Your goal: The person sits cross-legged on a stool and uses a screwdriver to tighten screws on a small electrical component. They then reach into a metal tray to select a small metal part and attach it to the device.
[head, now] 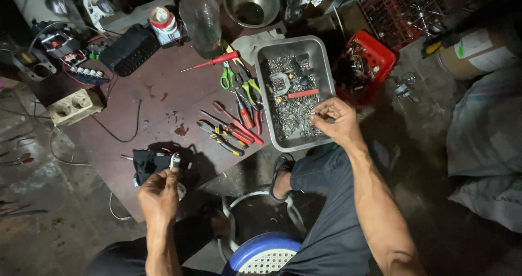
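1. your left hand (159,195) is at the near edge of the brown board (163,99); its fingers are closed on a small pale part (174,160), held just over the black device (150,162) with its loose wires.
2. your right hand (336,121) is over the near right corner of the grey metal tray (262,86); thumb and fingertips are pinched together above the screws (293,118); i cannot tell whether a screw is already between them.
3. the step in hand looks like picking a fastener for the black device; the next move seems to call for a firm pinch on one small screw and a steady carry across to the left hand.
4. pliers and screwdrivers (236,115) lie just beside the tray's left wall.
5. packages: a clear plastic bottle (202,19) with a red cap stands at the far edge; a small white container with a red band (163,23) is just left of it; a brown drum with a pale label (478,52) lies on the floor at far right.
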